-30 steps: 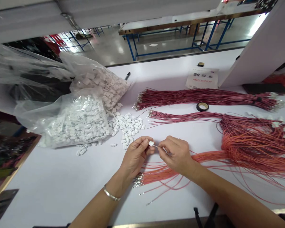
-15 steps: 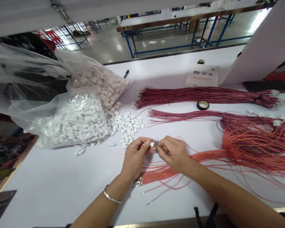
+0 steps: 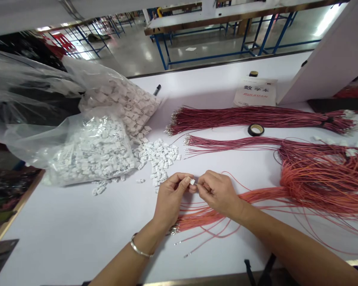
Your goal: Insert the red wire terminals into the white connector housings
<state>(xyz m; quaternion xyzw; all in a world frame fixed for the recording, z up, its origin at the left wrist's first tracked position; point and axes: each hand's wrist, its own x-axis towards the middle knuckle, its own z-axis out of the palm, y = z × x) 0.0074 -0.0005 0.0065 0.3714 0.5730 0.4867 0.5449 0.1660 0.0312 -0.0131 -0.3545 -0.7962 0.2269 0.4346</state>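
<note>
My left hand [image 3: 173, 194] pinches a small white connector housing [image 3: 192, 181] between thumb and fingers. Just to its right, my right hand [image 3: 216, 190] is closed in a pinch on a thin wire, whose end points at the housing. Whether the wire tip sits inside the housing is too small to tell. Beneath both hands runs a bundle of orange-red wires [image 3: 193, 219] with metal terminals at its left end. A pile of loose white connector housings [image 3: 161, 157] lies beyond my left hand.
Clear bags of white housings [image 3: 92, 151] and larger beige pieces [image 3: 128, 105] stand at the left. Dark red wire bundles [image 3: 241, 118] stretch across the back right, a black tape roll [image 3: 255, 130] beside them. Farther back are a notebook [image 3: 255, 92] and a marker [image 3: 157, 90].
The view has shifted slightly. Both hands keep almost the same place and grip, and the white housing is turned a little between the left fingers.
</note>
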